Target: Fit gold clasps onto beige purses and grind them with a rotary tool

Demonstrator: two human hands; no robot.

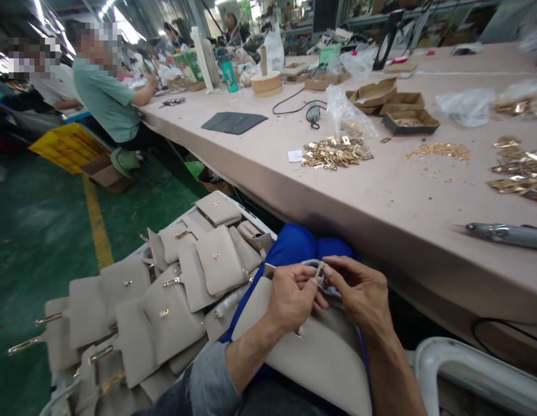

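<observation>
A beige handbag (324, 352) lies across my lap, over blue cloth (289, 245). At its upper edge, my left hand (292, 297) pinches a small strap tab (320, 273) with a frame-like opening in it. My right hand (366, 294) grips the same tab from the other side, thumb and fingers closed around its end. Whether a metal fitting sits in the tab is hard to make out between the fingers. A small metal piece (299, 332) shows on the bag below my left hand.
To my left, a white bin (268, 228) holds several beige bags (220, 260) with gold fittings. On the table (268, 156) lie gold metal plates (333, 153), small gold parts (441, 151), cardboard boxes (409, 118) and an electric screwdriver (506, 232). A person in green (106, 98) sits farther along.
</observation>
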